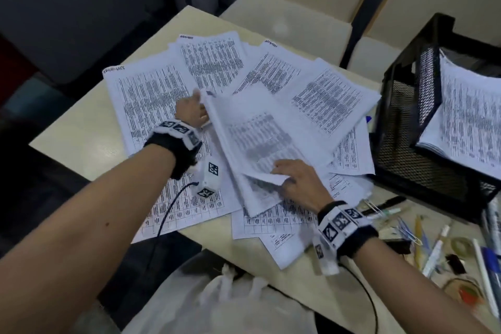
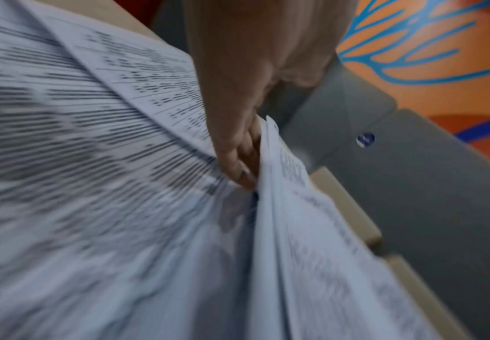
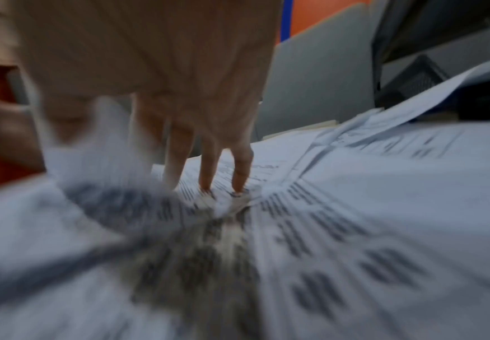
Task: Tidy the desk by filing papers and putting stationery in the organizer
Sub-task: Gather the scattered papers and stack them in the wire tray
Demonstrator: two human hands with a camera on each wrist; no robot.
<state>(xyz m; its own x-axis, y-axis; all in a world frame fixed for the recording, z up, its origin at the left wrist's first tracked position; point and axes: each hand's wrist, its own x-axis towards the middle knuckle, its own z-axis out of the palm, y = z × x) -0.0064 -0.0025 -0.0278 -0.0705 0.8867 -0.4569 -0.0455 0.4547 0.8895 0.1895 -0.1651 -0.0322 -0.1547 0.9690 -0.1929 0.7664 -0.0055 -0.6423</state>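
My left hand [image 1: 192, 111] grips the far corner of a bundle of sheets [image 1: 260, 141], fingers curled under the edge and thumb on top. My right hand [image 1: 294, 179] lies on the near end of the same bundle; three fingers [image 3: 239, 170] stand nearly straight with their tips on the printed face, and whether the thumb is tucked under the folded near corner I cannot tell. The bundle is raised at the left-hand side and tilted above the loose papers [image 1: 151, 100] fanned over the worktop [image 1: 78, 130].

Procedure, as I judge it:
1. Keep both hands on opposite ends so the bundle does not sag or fan apart.
2. Square the edges before lifting clear; the sheets are thin, limp and slide readily on one another.
3. Carry the bundle flat to the black mesh tray [image 1: 406, 127], which stands just right of the bundle and already holds printed sheets.

Materials: the papers are white, rectangular, densely printed with tables, matt, with some corners curled. The tray is rigid black wire mesh in a square frame. Pens [image 1: 436, 255], paper clips [image 1: 409, 230] and a roll of tape [image 1: 459, 244] lie near the tray on its near side, still outside any organizer. The worktop is smooth and pale.
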